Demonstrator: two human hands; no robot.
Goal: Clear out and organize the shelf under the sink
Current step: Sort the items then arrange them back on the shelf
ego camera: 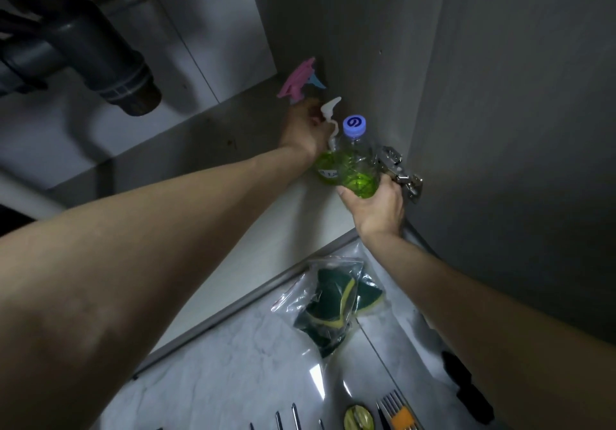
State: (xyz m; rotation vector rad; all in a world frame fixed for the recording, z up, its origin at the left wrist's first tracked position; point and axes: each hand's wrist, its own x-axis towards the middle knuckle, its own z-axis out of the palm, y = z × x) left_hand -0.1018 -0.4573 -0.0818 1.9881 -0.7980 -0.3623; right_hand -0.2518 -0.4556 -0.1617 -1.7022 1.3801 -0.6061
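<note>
At the shelf's right corner: right hand [375, 204] fingers wrap the green-filled bottle [358, 159] from below | left hand [305, 128] grips the white-trigger spray bottle [328, 149] beside it, pink sprayer [300, 78] behind | step: arranging bottles on the shelf [206, 136], it seems | next: seat bottle upright clear of hinge [400, 171] | sponge bag [336, 303] waits on floor.

Capped bottle [358, 166]: clear plastic, bright green liquid, pale blue cap [354, 125] with darker blue swirl mark. Spray bottle [325, 168] beside it: same green liquid, white trigger head [330, 113], small white label. Farther sprayer [297, 82]: pink head, light blue trigger. Drain pipe [100, 59]: dark grey. Cabinet walls [350, 29]: grey; shelf [186, 149] pale grey. Floor [233, 363]: white marble pattern, grey veining. Clear bag [330, 306]: dark green and yellow sponges. Fork [400, 409]: silver tines, orange patch.
</note>
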